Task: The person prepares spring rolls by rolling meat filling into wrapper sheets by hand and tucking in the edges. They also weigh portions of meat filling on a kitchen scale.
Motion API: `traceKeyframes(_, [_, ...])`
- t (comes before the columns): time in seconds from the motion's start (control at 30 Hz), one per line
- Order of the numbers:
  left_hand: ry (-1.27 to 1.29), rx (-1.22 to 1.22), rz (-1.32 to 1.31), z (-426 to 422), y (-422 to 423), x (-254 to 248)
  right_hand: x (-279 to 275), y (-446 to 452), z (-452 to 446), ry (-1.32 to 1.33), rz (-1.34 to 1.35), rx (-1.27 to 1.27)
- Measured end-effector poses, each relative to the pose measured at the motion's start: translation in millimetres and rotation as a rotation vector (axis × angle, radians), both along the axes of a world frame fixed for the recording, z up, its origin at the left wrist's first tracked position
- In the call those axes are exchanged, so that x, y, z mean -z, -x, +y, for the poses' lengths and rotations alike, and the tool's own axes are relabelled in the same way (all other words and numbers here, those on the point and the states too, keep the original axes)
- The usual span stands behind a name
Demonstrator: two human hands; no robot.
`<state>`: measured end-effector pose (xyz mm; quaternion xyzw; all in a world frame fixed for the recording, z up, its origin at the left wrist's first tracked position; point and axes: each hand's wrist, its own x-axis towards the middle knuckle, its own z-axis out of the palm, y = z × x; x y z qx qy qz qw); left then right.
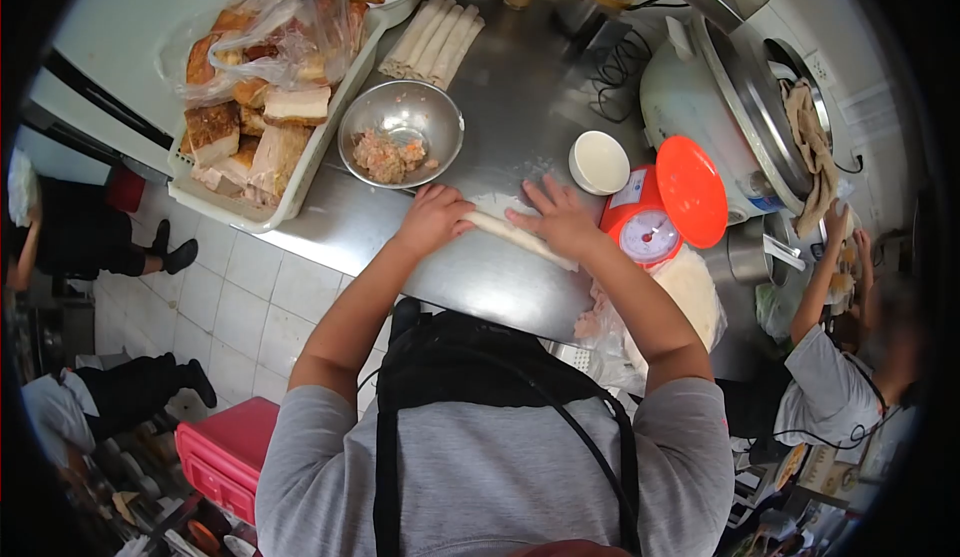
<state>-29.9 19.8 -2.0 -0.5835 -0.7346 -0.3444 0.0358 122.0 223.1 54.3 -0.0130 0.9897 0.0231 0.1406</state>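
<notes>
On the steel table before me lies a long, pale, thin-skinned roll (pixel 525 240), slanting down to the right. Its left end is under the curled fingers of my left hand (pixel 433 219). My right hand (pixel 562 221) rests over its middle and right part with fingers spread. A bit of flat pale wrapper (pixel 497 202) shows just behind the roll. Beyond my left hand stands a steel bowl (pixel 440 122) with pinkish minced filling (pixel 388 156). Several finished-looking pale rolls (pixel 435 39) lie side by side farther back.
Left of the bowl, a white basket (pixel 285 212) holds browned meat slabs and a plastic bag. A cream bowl (pixel 599 163) and an orange scale (pixel 650 233) stand at right, near a stack of pale wrappers (pixel 690 297). A co-worker (pixel 835 382) is at far right.
</notes>
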Motion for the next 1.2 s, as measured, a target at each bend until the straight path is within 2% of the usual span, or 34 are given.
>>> traceKeyframes(0.07, [-0.001,0.0,0.003,-0.9,-0.2,1.4,-10.2,5.2,-10.3,0.093,-0.025,-0.03])
traceKeyframes(0.17, [0.004,0.002,-0.009,-1.3,-0.4,-0.6,7.0,19.1,-10.2,0.014,0.049,-0.01])
traceKeyframes(0.27, [0.003,0.012,-0.001,-1.6,0.3,-0.5,23.0,21.6,1.7,-0.129,-0.024,0.097])
traceKeyframes(0.37, [0.016,-0.008,0.009,-1.4,-1.0,0.5,27.3,17.1,5.5,0.185,0.057,0.41])
traceKeyframes(0.47, [0.001,0.0,-0.009,-2.3,-1.3,-0.3,29.8,31.1,-1.7,0.077,0.053,0.641])
traceKeyframes(0.57, [0.017,0.015,0.007,-2.3,0.7,3.6,21.7,40.1,-9.9,0.125,0.074,0.605])
traceKeyframes(0.67, [0.029,-0.003,0.007,-5.8,-2.0,-1.4,20.6,34.1,-4.4,0.388,0.088,0.248])
traceKeyframes(0.77, [0.1,-0.073,-0.028,-9.8,-6.7,-11.8,3.6,33.2,-19.0,0.348,-0.021,0.058])
traceKeyframes(0.87, [0.149,-0.091,0.004,-14.9,-5.0,-8.1,14.2,27.8,-13.8,0.255,-0.021,-0.024])
traceKeyframes(0.97, [0.093,-0.206,0.0,-18.4,-5.1,0.9,13.2,18.1,-0.1,0.199,-0.012,0.023])
traceKeyframes(1.2, [0.065,-0.217,-0.011,-21.0,-2.6,3.6,12.5,57.3,-26.2,0.292,-0.034,-0.158])
